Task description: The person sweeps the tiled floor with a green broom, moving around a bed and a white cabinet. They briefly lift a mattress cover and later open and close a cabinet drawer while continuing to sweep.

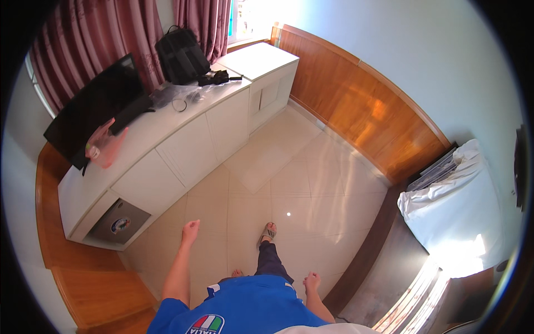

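My left hand (pixel 191 231) hangs over the tiled floor, fingers curled in, with no object showing in it. It is nearest to the long white cabinet (pixel 146 179) but apart from it. Lower and to the right, my right hand (pixel 312 281) is also curled closed beside my body, over the floor and near the dark wooden edge of the bed (pixel 364 242). Nothing is visible in it. One sandalled foot (pixel 267 232) is stepped forward on the tiles.
On the cabinet stand a black monitor (pixel 100 108), a pink plastic bag (pixel 105 146), a black backpack (pixel 182 55), clear plastic wrap (pixel 167 94) and a folded black umbrella (pixel 219 78). A small grey safe or fridge door (pixel 118 224) fills its lower left opening. White cloth (pixel 456 206) lies at right.
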Demonstrator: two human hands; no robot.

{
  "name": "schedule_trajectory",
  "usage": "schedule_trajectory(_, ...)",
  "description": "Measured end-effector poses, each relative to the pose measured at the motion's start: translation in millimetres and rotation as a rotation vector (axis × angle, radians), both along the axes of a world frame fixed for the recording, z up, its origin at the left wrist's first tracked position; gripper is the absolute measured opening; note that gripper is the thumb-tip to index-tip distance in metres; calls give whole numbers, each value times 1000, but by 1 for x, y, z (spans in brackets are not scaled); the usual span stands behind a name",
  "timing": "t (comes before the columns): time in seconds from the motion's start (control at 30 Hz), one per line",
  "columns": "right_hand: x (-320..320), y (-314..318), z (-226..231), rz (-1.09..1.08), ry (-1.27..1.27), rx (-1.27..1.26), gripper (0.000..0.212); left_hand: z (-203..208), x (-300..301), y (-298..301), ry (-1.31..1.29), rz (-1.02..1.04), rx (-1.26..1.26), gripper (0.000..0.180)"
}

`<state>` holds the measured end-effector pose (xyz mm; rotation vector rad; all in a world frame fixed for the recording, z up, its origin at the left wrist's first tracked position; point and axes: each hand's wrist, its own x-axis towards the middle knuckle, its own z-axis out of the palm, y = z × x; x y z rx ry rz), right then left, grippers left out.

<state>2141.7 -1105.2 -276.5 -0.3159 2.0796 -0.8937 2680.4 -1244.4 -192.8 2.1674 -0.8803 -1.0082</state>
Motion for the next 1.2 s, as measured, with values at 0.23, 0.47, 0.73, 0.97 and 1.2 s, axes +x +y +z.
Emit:
schedule_trajectory(0.23, -15, -127, -67, -158, -56, 18, 24, -38, -30, -155, -85, -232, 109, 45)
schedule_trajectory(0.47, -19, -313, -59, -2, 20, -32, 25, -143, 23, -152, -132, -189, 450, 49)
schedule_trajectory(0.73, -27, -536, 13, 1, -50, -250, 20, -155, -35, -290, -76, -237, 416, 50)
schedule_trajectory(0.97, -39, -675, 14, 2, -14, -193, 16, -133, -82, -511, -87, -245, 210, 51)
schedule_trajectory(1.2, -39, -754, 31, -127, -13, -160, 17, -14, -110, -758, 8, -307, -54, 44)
